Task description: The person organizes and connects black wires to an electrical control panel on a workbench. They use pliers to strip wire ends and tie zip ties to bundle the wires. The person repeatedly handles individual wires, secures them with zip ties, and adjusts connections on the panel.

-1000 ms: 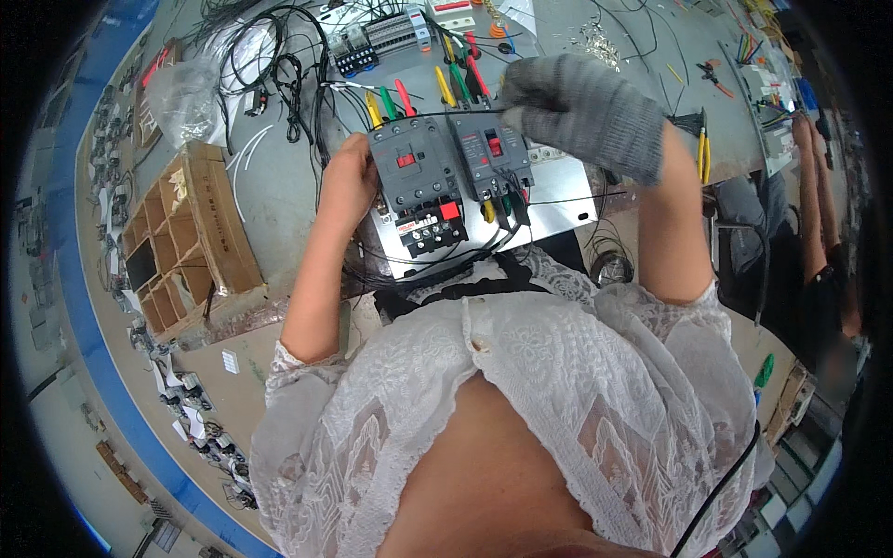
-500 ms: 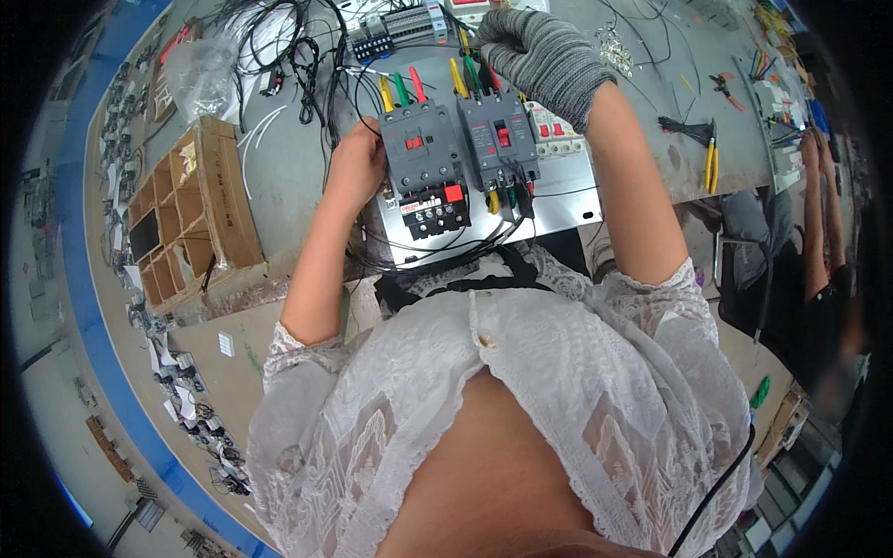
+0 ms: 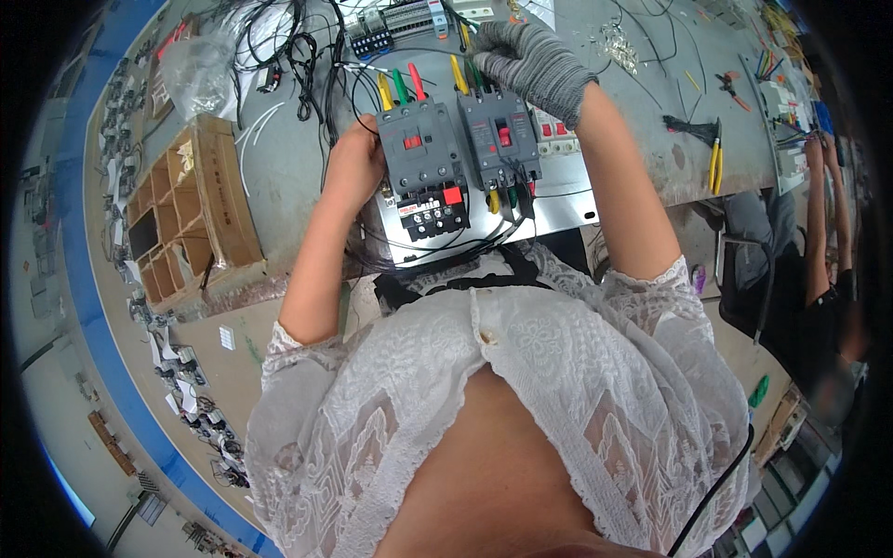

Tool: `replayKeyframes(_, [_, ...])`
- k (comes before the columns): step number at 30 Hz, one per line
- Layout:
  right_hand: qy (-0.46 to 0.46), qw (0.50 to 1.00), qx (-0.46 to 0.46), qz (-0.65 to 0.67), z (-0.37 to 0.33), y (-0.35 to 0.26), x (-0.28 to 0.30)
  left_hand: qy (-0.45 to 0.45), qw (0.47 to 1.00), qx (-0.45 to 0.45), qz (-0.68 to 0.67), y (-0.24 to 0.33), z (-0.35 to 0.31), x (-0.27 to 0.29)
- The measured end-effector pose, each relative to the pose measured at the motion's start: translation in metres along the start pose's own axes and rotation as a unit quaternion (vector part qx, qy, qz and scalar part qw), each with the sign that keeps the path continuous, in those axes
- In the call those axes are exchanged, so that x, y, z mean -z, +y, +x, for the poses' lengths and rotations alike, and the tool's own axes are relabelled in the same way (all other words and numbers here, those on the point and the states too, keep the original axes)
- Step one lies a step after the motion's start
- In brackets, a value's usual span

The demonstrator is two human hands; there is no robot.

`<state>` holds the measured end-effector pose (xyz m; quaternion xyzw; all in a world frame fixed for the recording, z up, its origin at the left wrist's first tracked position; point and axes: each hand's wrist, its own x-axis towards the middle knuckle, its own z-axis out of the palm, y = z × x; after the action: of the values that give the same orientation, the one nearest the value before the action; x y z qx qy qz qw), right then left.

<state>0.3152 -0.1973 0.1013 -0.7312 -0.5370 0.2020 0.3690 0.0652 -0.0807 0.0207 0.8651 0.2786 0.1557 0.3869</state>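
the gloved right hand point(image 3: 535, 70) has just moved up and inward — a second ago it sat at the right side of the breaker point(image 3: 502, 153), with a black wire stretched leftward from it, and now its curled fingers lie over the upper right end of that breaker. that wire no longer shows as a taut line across the tops of the two devices, and the glove now covers the red sleeve that stood at the breaker's top, leaving the yellow sleeve point(image 3: 459, 74) in sight just left of the fingers. below the right hand, the small white breakers point(image 3: 555, 135) with red switches have come into clear view. the bare left hand point(image 3: 358, 163) stays at the left edge of the contactor point(image 3: 420, 149), touching it with fingers bent; whether it grips the casing, the plate or a wire cannot be told. the right hand looks narrow, nearly closed, but what it pinches is hidden. contactor and breaker lie between the hands on the metal plate point(image 3: 563, 195), which reaches over the near edge of the surface point(image 3: 642, 167) — so the wiring work seems, as a judgement, to centre on the breaker's upper terminals, the left hand apparently steadying.
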Motion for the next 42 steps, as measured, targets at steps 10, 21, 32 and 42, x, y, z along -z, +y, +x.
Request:
replayKeyframes(10, [-0.042,0.992,-0.072,-0.091,-0.009,0.003,-0.003,0.007,0.999,-0.014,0.029,0.001,-0.001,0.0])
replayKeyframes(21, [-0.118,0.951,-0.076,-0.276,-0.044,-0.013,0.017,-0.033,0.998,-0.043,0.024,0.002,-0.002,0.006])
replayKeyframes(32, [-0.083,0.996,0.013,0.014,-0.01,-0.043,-0.012,-0.029,0.995,-0.058,0.073,0.024,0.0,0.01])
replayKeyframes(42, [-0.091,0.994,-0.031,-0.051,-0.013,-0.012,-0.032,-0.018,0.999,-0.028,0.03,0.015,0.0,0.008])
